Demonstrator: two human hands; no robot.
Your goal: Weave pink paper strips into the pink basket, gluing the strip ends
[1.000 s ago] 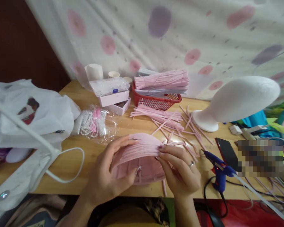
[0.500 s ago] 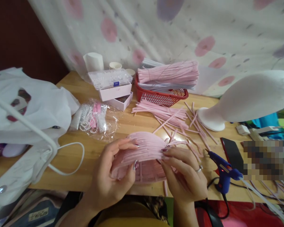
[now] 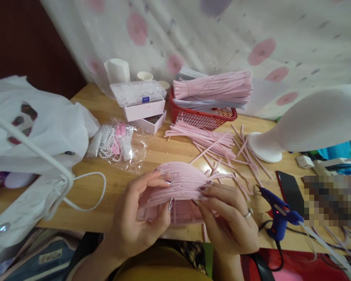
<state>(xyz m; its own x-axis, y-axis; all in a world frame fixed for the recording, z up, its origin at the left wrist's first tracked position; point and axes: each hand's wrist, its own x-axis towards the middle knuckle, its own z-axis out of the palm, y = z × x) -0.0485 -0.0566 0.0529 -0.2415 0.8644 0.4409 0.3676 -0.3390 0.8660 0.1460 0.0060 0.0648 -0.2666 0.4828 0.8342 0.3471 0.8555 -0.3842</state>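
Between my two hands is a curved pink piece (image 3: 181,177) built from rows of fuzzy strips that look like pipe cleaners. My left hand (image 3: 144,212) grips its left side, thumb at the lower edge and fingers on top. At the right end, my right hand (image 3: 229,214) pinches the edge of the rows with thumb and fingertips. Beneath the rows a pink framework with cross strips partly shows; the palms hide its sides. Just beyond lie loose pink pipe cleaners (image 3: 204,140), some scattered singly.
A red basket (image 3: 204,119) holds bundled pipe cleaners. A blue glue gun (image 3: 280,212) and a phone (image 3: 289,191) lie on the right, near a white mannequin head stand (image 3: 265,147). Leftward are a bag of beads (image 3: 117,144), boxes (image 3: 144,110) and a white lamp (image 3: 32,144).
The view has shifted slightly, so the surroundings sit a little differently. Both hands keep their hold on the pink piece, with only slight finger movement.
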